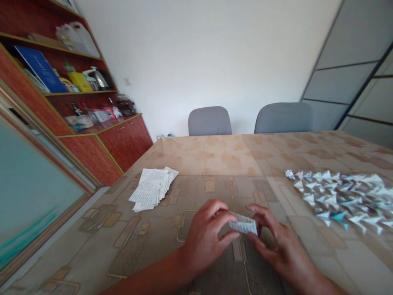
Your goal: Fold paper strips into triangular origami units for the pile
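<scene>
Between my two hands is a small folded piece of printed paper (244, 226), held just above the table. My left hand (210, 229) grips its left end, thumb below and fingers above. At the other end, the thumb and fingers of my right hand (276, 237) pinch the paper's right edge. Part of the paper is hidden behind the fingers. To the left lies a loose pile of printed paper slips (150, 190). Rows of small folded paper pieces (337, 196), mostly white with a teal one near the front, spread over the right side of the table.
The patterned table (211, 155) fills the foreground. Two grey chairs (209, 121) stand along its far edge, before a white wall. A reddish wooden cabinet (123, 139) with shelves of bottles, a kettle and boxes is at the left. Grey panelled doors (337, 82) are at the right.
</scene>
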